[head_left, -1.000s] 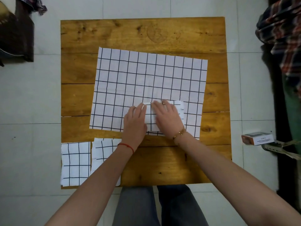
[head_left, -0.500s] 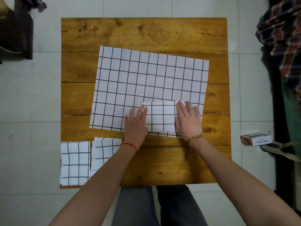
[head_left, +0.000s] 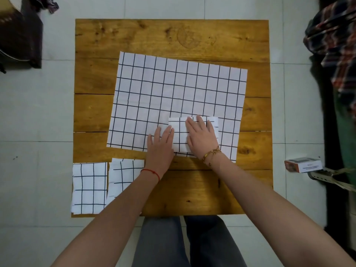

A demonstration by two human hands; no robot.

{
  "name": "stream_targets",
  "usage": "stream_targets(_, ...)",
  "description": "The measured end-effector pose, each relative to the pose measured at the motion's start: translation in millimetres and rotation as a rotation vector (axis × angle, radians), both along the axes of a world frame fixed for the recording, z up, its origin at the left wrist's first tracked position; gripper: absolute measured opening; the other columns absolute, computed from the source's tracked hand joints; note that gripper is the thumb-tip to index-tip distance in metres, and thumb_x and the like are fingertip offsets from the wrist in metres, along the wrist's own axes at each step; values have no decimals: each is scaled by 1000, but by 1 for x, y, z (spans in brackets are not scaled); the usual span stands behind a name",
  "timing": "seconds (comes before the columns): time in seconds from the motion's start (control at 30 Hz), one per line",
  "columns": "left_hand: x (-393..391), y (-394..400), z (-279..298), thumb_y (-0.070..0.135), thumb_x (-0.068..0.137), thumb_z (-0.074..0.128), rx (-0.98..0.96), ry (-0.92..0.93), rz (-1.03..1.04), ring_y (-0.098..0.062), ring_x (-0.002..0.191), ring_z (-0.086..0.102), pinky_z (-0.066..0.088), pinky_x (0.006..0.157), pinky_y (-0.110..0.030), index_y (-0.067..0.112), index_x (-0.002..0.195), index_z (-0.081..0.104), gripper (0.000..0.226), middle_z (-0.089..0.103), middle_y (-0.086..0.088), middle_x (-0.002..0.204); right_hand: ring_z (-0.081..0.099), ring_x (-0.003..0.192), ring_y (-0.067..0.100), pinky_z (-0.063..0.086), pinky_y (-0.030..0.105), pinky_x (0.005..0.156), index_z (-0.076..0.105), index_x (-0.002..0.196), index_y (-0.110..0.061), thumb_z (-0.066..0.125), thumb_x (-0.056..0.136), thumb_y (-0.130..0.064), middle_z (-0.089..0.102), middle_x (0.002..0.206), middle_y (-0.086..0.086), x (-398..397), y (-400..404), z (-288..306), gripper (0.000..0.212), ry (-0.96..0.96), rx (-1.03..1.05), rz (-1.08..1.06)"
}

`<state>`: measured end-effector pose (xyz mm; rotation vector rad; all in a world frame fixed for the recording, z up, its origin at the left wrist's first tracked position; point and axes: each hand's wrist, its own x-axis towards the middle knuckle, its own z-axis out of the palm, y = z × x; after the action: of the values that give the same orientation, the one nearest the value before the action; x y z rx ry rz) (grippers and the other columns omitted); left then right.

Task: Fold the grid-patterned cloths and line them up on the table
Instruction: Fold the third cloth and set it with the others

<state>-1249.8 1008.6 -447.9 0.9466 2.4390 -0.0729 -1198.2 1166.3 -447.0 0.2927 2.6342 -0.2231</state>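
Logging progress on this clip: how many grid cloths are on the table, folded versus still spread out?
Folded cloths: 3, two near the left corner, one under both hands
Spread-out cloths: 1
Total: 4

Both forearms reach forward, left hand (head_left: pixel 159 147) and right hand (head_left: pixel 202 138) lying flat, fingers (head_left: pixel 192 124) straight.

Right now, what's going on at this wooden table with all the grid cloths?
A person is folding grid-patterned cloths. Both hands lie flat on a small folded cloth that sits on a large spread-out cloth: the left hand at its left edge, the right hand on top. Two finished folded cloths lie side by side at the near left corner of the table, one at the edge and one beside it.
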Motion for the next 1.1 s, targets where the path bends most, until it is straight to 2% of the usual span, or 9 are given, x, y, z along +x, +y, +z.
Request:
stream_targets(0.13, 28, -23, 0, 28, 92, 55, 24, 3, -29, -32, 144, 23, 28, 113, -54, 15, 151, 23, 68, 25, -7, 156, 8, 146, 27, 11, 50, 118, 14, 151, -14, 30, 98, -30, 13, 159, -1, 3, -3, -1, 58, -29, -22, -25)
stream_targets(0.27, 57, -41, 2, 30, 91, 54, 13, -36, -19, -33, 142, 25, 32, 110, -55, 15, 151, 23, 69, 27, -8, 155, 6, 146, 27, 10, 50, 118, 10, 151, -14, 30, 98, -31, 8, 160, -1, 3, -2, 0, 60, -58, -25, -2)
stream_targets(0.5, 69, -36, 11, 30, 90, 54, 45, 7, 42, -32, 141, 29, 33, 109, -55, 16, 150, 28, 67, 34, -7, 152, 25, 142, 27, 23, 51, 115, 28, 148, -13, 42, 93, -26, 27, 155, 2, 36, -15, 5, 57, 150, -56, 108)
stream_targets(0.6, 68, -29, 11, 29, 93, 51, 37, 2, 56, -31, 143, 25, 29, 112, -54, 16, 151, 25, 65, 31, -5, 155, 20, 144, 25, 21, 50, 116, 23, 150, -15, 38, 95, -30, 23, 157, 1, 55, -27, 0, 59, 81, -52, 205)
stream_targets(0.73, 69, -25, 10, 30, 99, 38, -19, -19, 64, -30, 147, 11, 17, 117, -53, 18, 154, 12, 61, 17, -2, 160, 9, 147, 24, 13, 51, 117, 11, 152, -18, 28, 99, -34, 11, 159, -3, 73, -26, -5, 58, -31, -27, 187)
stream_targets(0.93, 71, -23, 10, 25, 98, 38, -37, -3, 64, -30, 147, 9, 15, 118, -54, 18, 154, 8, 64, 13, -3, 160, 28, 142, 27, 23, 52, 115, 33, 146, -17, 38, 94, -33, 35, 152, 0, 107, 21, 1, 55, -10, 70, 152)
stream_targets(1.1, 69, -20, 11, 22, 97, 41, -31, -23, 74, -30, 147, 11, 17, 118, -53, 17, 153, 13, 63, 16, -3, 159, 39, 135, 25, 23, 48, 113, 45, 140, -16, 24, 93, -36, 47, 144, 2, 129, 49, 5, 55, 44, 96, 69)
